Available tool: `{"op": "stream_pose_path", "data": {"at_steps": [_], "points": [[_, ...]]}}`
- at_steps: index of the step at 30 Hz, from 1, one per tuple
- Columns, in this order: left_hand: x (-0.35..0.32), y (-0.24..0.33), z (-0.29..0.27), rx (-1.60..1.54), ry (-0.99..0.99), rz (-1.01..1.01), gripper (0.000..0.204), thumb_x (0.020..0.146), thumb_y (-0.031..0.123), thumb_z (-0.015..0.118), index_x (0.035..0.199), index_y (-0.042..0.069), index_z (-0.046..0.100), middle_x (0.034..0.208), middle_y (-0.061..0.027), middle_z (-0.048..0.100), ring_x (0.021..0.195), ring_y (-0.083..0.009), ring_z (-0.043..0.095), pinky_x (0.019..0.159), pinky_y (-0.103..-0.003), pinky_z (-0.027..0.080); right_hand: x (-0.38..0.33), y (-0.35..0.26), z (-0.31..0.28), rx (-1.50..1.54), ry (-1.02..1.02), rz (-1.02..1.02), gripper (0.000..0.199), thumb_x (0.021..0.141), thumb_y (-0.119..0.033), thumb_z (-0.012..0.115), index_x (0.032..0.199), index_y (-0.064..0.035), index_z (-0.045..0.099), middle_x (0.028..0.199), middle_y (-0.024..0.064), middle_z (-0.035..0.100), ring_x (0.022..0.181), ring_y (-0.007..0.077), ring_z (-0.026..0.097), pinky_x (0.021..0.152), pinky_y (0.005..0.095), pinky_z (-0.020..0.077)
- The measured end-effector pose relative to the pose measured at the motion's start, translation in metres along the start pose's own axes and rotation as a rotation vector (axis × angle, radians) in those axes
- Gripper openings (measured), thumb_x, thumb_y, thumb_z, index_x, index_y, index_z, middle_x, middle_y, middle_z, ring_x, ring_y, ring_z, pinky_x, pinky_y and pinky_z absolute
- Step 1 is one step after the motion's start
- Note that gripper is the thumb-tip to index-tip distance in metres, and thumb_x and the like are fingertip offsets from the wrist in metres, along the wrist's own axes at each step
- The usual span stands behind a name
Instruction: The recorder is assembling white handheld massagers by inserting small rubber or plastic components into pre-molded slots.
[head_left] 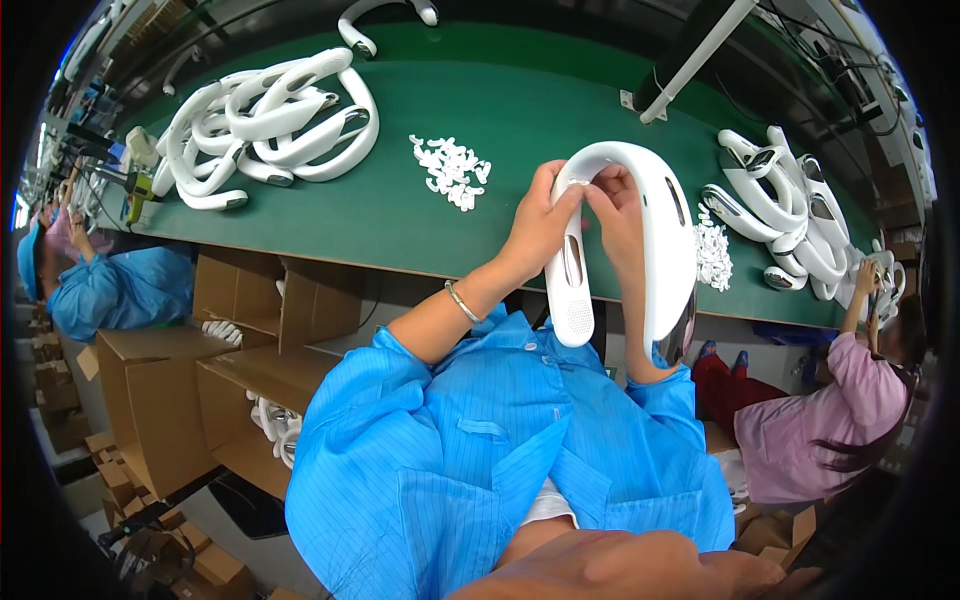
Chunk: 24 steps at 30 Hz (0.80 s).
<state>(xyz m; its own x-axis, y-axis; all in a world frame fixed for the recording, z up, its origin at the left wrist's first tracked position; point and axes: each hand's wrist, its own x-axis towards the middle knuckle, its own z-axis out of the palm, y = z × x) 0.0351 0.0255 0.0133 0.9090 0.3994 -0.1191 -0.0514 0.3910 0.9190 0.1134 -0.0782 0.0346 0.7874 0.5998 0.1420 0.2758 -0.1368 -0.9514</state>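
Observation:
Upright in front of my chest is a white U-shaped neck fan (664, 225), its curve at the top and both arms hanging down. My left hand (541, 225) is closed round the arm with the round grille, its thumb bent inward. Inside the curve, my right hand (617, 205) has its fingers bent and its thumb meeting the left thumb. A small white plastic piece (579, 183) shows between the thumb tips, partly hidden by the fingers. Nearby on the green table (420, 235) lie loose small white pieces (452, 172), with another pile of white pieces (712, 255) behind the fan.
A heap of neck fans (270, 125) lies at the left, another heap (790, 215) at the right. A post (690, 60) rises from the table's back. Cardboard boxes (165, 400) stand at lower left. Co-workers in blue (125, 290) and pink (815, 425) sit on either side.

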Motion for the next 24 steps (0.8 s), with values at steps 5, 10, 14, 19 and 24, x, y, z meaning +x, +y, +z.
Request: {"op": "stream_pose_path", "data": {"at_steps": [5,10,14,19,24], "points": [[-0.002,-0.002,0.002,0.268,0.0,0.185,0.032,0.091,0.018,0.052,0.117,0.001,0.044,0.087,-0.0096,0.063,0.076,-0.0157,0.062,0.063,-0.028,0.049,-0.006,0.001,-0.002,0.371,0.063,0.016,0.048,0.086,-0.003,0.058,0.132,-0.0016,0.043,0.094,0.0069,0.062,0.084,0.012,0.057,0.076,0.0233,0.047],[0.005,-0.006,0.019,0.202,-0.031,0.262,0.022,0.093,0.011,0.05,0.111,0.0,0.048,0.09,-0.0069,0.062,0.077,-0.0096,0.059,0.065,-0.024,0.049,-0.023,-0.029,-0.011,0.264,0.231,0.271,0.028,0.084,-0.001,0.059,0.111,0.0047,0.058,0.102,0.0133,0.065,0.091,0.0182,0.062,0.082,0.0279,0.0487],[0.023,-0.029,0.025,-0.09,-0.101,0.072,0.022,0.092,0.012,0.053,0.111,0.001,0.049,0.086,-0.0051,0.061,0.074,-0.0083,0.057,0.063,-0.023,0.047,-0.022,0.03,-0.033,0.259,0.118,0.161,0.023,0.091,-0.02,0.054,0.104,-0.0029,0.06,0.087,0.0085,0.063,0.072,0.0134,0.062,0.053,0.0241,0.0512],[0.039,-0.03,0.051,-0.07,-0.264,-0.014,0.034,0.092,0.013,0.05,0.122,-0.001,0.043,0.113,-0.0136,0.056,0.1,-0.0171,0.058,0.086,-0.029,0.05,-0.056,0.039,-0.058,0.661,0.015,0.362,0.054,0.092,-0.014,0.053,0.139,0.0012,0.032,0.099,0.0071,0.06,0.084,0.0086,0.058,0.072,0.0247,0.049],[0.069,-0.016,0.141,0.461,-0.475,0.091,0.052,0.091,0.024,0.058,0.132,-0.001,0.039,0.121,-0.0122,0.052,0.108,-0.0166,0.053,0.085,-0.026,0.049,-0.075,0.011,-0.136,0.599,0.361,0.291,0.031,0.086,-0.01,0.06,0.115,-0.0005,0.054,0.092,0.0072,0.063,0.08,0.0136,0.062,0.072,0.0284,0.0522]]}}
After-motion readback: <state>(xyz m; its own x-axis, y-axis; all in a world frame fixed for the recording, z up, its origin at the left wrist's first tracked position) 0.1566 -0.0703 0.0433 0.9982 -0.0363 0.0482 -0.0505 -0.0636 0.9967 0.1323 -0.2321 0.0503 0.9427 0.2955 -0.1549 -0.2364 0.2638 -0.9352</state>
